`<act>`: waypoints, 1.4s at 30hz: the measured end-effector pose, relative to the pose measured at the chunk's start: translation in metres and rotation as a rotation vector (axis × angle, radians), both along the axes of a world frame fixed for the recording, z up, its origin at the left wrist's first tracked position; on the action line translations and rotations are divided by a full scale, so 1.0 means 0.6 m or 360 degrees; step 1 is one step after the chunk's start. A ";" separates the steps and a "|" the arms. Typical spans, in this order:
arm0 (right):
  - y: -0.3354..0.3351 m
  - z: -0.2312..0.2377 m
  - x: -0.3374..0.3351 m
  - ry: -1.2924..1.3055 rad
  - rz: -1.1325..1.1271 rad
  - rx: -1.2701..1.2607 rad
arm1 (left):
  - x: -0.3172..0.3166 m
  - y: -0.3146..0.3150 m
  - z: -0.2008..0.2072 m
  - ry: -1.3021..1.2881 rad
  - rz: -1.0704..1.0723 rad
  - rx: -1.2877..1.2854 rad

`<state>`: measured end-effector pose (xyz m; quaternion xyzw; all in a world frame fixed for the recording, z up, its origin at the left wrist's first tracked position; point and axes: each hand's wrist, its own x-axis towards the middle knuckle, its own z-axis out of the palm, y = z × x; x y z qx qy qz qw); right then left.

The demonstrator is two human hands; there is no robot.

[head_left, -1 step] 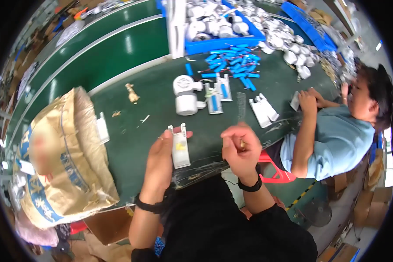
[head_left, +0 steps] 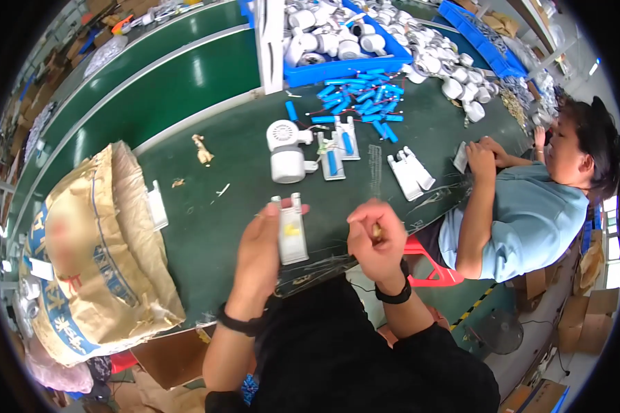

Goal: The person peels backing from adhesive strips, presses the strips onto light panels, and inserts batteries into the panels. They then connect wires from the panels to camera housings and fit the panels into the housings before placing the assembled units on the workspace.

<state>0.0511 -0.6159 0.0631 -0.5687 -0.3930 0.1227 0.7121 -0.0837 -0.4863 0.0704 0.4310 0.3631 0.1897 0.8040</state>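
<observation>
My left hand (head_left: 256, 255) is closed on a narrow white plastic housing (head_left: 294, 246), with the fingers under it and the thumb along its left edge. Two short prongs stand at the housing's far end, and a yellow patch (head_left: 292, 230) lies on its face. To the right, my right hand (head_left: 379, 241) is curled over the table's near edge, apart from the housing. A small yellowish piece (head_left: 377, 233) shows between its fingers; its kind is too blurred to make out.
Beyond my hands stand a white fan-like unit (head_left: 286, 151) and white housings with blue cells (head_left: 333, 162). Further off lie a heap of blue wired cells (head_left: 365, 100) and a blue crate (head_left: 344, 69) of white parts. A paper sack (head_left: 103, 255) stands left; a co-worker (head_left: 523, 206) sits right.
The view has shifted slightly. My left hand and the white housing have moved a little to the right, closer to my right hand, which keeps its curled grip.
</observation>
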 end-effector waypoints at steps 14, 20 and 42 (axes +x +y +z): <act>-0.046 0.003 0.049 -0.1097 -0.0254 -0.0694 | 0.110 -0.045 0.001 0.0042 -0.0252 0.0079; -0.069 -0.015 0.086 -0.0730 -0.0618 -0.0429 | 0.108 -0.048 -0.024 0.0322 -0.0450 0.0477; -0.187 -0.057 0.140 0.0971 -0.0523 0.0250 | 0.268 -0.129 -0.054 0.0432 -0.0772 0.2259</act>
